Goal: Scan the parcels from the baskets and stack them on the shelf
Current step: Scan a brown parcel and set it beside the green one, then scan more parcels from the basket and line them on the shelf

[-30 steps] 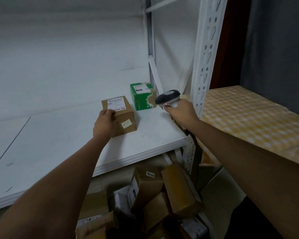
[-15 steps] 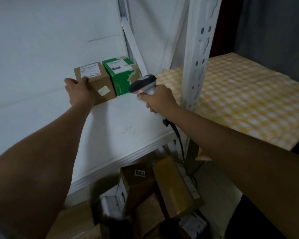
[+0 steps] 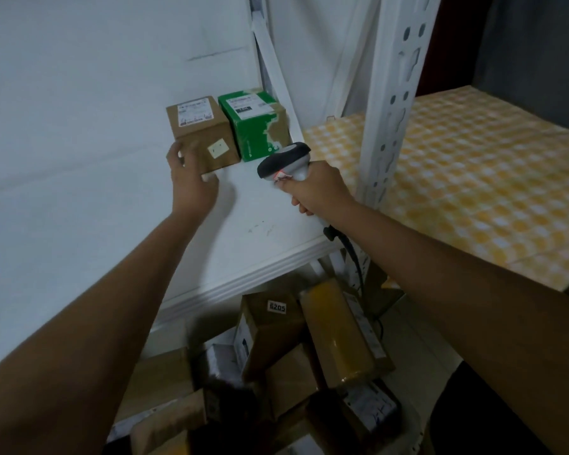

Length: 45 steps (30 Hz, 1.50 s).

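Parcels first: the small brown cardboard box [image 3: 204,134] with a white label on top now sits far back on the white shelf board [image 3: 79,198], pressed up beside the green cardboard box [image 3: 255,124] at the far right corner; a second ago it lay nearer the front edge, so it has been pushed home. The left hand [image 3: 191,182] is easing off, fingers loosely spread at the box's near left corner, barely touching and gripping nothing; a moment back it was flat against that face. The right hand [image 3: 316,188] is wrapped tight round the handle of the grey-and-white handheld barcode scanner [image 3: 284,160], a red glow showing at its window, its dark cable [image 3: 349,247] trailing down past the shelf edge. Two boxes placed, then; by my reckoning this one is done. Below, near the bottom, a jumble of brown cardboard parcels [image 3: 276,339] waits, one tagged 8205; whether a basket holds them I cannot tell. Right of the white perforated upright [image 3: 388,103] lies a yellow checked surface [image 3: 473,178].
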Motion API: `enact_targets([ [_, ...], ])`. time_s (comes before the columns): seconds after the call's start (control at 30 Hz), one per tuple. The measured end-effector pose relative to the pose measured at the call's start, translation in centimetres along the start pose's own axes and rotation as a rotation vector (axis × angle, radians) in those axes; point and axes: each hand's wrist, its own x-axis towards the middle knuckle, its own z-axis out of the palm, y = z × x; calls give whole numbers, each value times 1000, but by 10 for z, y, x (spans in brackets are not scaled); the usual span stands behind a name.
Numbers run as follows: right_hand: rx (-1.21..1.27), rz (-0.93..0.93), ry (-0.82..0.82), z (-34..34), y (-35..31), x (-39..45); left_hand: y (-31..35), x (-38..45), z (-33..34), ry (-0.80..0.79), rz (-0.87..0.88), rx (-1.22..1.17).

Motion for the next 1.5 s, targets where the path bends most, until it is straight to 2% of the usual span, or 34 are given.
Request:
enact_targets([
  [0.13, -23, -25, -20, -5, -2, -33, 32, -74, -15, -25, 66, -38],
  [0.27, -22, -22, -27, -15, -2, -73, 68, -154, -26, -42, 58, -193],
  [0.37, -25, -17, -34, -28, 4, -105, 88, -216, -14, -180, -115, -335],
  [0.5, -76, 6, -50, -48, 20, -141, 91, -274, 29, -511, -477, -367],
  [0.57, -113, 21, -38, -56, 32, -154, 90, -290, 46, -658, -569, -302],
  [0.63, -144, 56, -26, -62, 46, -164, 88, -297, 64, -715, -615, -197],
  [0.77, -124, 155, -17, -68, 77, -176, 107, -292, 86, -726, -638, -29],
  [0.93, -44, 212, 9, -71, 102, -176, 115, -280, 114, -741, -745, 5],
  [1.17, 70, 288, 0, -71, 126, -177, 107, -273, 139, -721, -923, -199],
  [1.37, 111, 308, 28, -72, 137, -179, 89, -269, 146, -702, -944, -255],
  [1.5, 125, 316, 61, -72, 137, -182, 108, -271, 95, -705, -970, -540],
])
